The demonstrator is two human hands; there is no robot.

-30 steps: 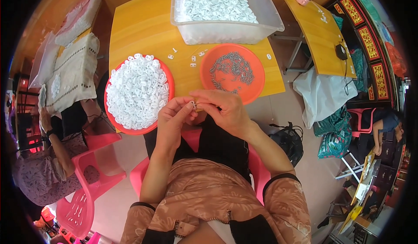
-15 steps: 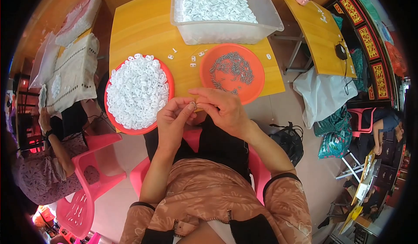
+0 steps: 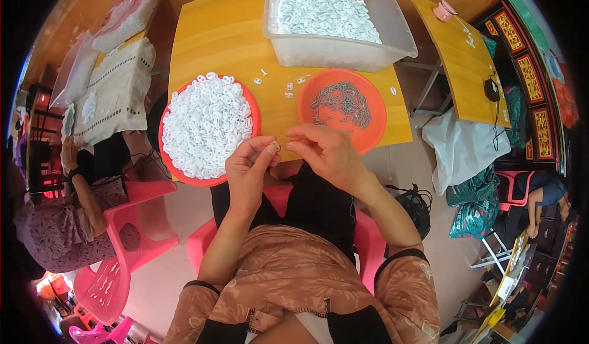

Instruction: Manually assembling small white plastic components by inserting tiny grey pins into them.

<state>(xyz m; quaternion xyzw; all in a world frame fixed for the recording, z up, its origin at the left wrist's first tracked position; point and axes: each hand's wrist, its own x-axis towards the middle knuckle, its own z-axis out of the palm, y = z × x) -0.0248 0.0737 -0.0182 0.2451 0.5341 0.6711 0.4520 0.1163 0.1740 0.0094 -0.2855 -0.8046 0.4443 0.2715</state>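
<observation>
Close fingerwork: left hand [image 3: 250, 165] pinched a small part [image 3: 278, 147] by the worktop's [image 3: 208, 25] near edge, right hand [image 3: 328, 154] hovered just right, grip unreadable; the next move seemingly wanted steadiness

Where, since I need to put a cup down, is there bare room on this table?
Widest: the far left of the yellow table, behind the red tray and left of the plastic bin. Smaller: the gap between that tray and the orange plate, just beyond the left hand and right hand. Crowded: the bin's near side, where loose white pieces lie.
</observation>
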